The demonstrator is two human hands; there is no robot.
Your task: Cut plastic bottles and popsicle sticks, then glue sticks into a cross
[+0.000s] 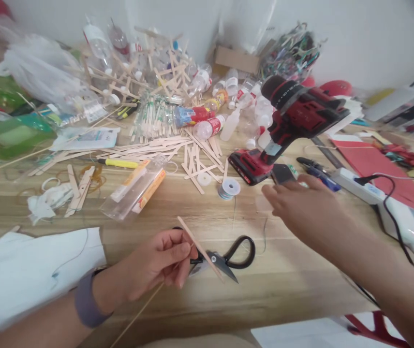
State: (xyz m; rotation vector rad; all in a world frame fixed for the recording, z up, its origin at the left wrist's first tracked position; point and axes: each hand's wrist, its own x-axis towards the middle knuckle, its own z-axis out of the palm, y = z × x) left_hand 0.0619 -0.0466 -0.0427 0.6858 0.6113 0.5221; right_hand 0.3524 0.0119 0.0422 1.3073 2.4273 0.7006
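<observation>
My left hand (169, 258) is closed in a pinch on a thin bamboo skewer (140, 309). A flat wooden craft stick (201, 249) slants across the skewer's upper end; whether the two are joined I cannot tell. Beneath the stick lie black-handled scissors (241, 253) on the table, partly hidden by my left hand. Stretched forward over the table, my right hand (301, 200) shows somewhat blurred, its fingers extended and nothing visible in them. It is nearest to a dark flat object (283, 173) beside the cordless drill (287, 121). A spool of thread (229, 188) stands to its left.
An orange-labelled clear plastic container (134, 188) and a yellow-handled tool (118, 163) lie left of centre. Behind them are piled craft sticks (156, 147) and plastic bottles (209, 126). A white power strip (361, 186) with a black cord is at right, white paper (36, 270) at left.
</observation>
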